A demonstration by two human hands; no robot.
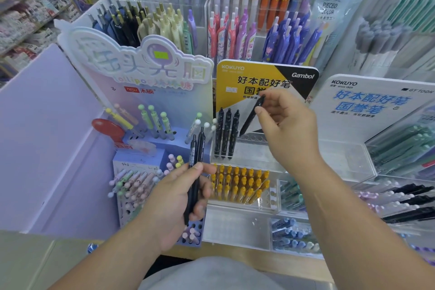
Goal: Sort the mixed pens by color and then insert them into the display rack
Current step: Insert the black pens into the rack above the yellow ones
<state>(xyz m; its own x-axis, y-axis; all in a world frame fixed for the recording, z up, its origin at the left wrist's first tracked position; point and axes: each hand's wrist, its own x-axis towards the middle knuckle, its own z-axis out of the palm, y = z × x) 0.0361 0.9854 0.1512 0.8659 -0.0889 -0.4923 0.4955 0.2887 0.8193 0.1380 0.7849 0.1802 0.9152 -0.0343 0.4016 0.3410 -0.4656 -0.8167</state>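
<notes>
Right fingers (260, 110): the thumb and forefinger of the right hand (286, 125) pinch the upper end of a slim matte-black plastic pen (250, 121); the other fingers curl loosely behind.
Pen in the right hand: it is tilted, with its top up and to the right at the fingertips. Its tip points down and left, just above the row of round holes in the clear acrylic display rack (259, 152). Whether the tip touches the rack cannot be told.
Left fingers (197, 168): the thumb of the left hand (179, 198) presses across two more slim black pens (197, 148), and the other fingers wrap round their lower halves.
Pens in the left hand: they lie side by side, near upright, with their tops standing well above the thumb and their lower ends running down past the palm.
Rack row: three upright black pens (226, 134) stand in the holes just left of the tilted pen, their tips showing through the clear wall.
Look: every black pen is slim and dark all over; the small print on one barrel is unreadable.
Behind the rack: a yellow-and-black printed card (237, 77).
In front: a clear box of amber-yellow pens (240, 183), between the two wrists.
</notes>
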